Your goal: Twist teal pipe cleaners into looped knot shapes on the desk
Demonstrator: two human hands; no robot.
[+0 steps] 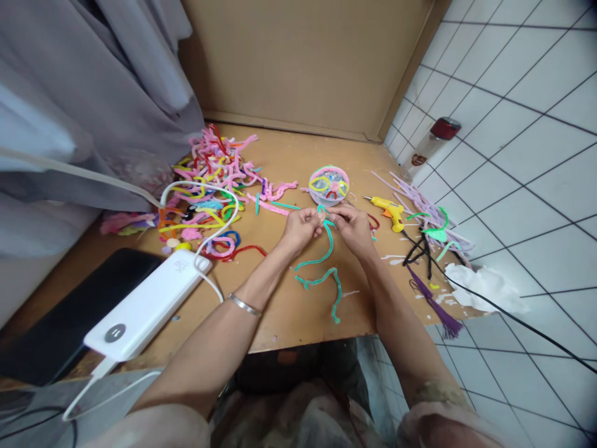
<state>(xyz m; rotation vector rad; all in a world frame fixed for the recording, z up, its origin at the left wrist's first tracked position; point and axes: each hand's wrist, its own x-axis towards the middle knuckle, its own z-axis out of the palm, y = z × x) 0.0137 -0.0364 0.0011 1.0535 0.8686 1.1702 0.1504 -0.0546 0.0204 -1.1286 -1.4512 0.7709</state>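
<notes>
Both of my hands meet near the middle of the wooden table. My left hand [302, 228] pinches a teal pipe cleaner [331, 246], which curves down onto the tabletop. From the right, my right hand [351, 225] pinches the same pipe cleaner, its fingertips close to those of my left hand. A small teal loop shows between the fingertips. Below lies another bent teal pipe cleaner [336, 289]. Just behind my hands stands a round container [329, 185] with yellow, pink and red pieces in it.
Tangled colourful pipe cleaners [219, 168] fill the back left. A white power bank [144, 305] with a cable and a black slab [79, 311] lie front left. At right are a yellow glue gun [390, 213], lilac pipe cleaners [420, 202], a purple tassel [436, 305] and white tissue [482, 286].
</notes>
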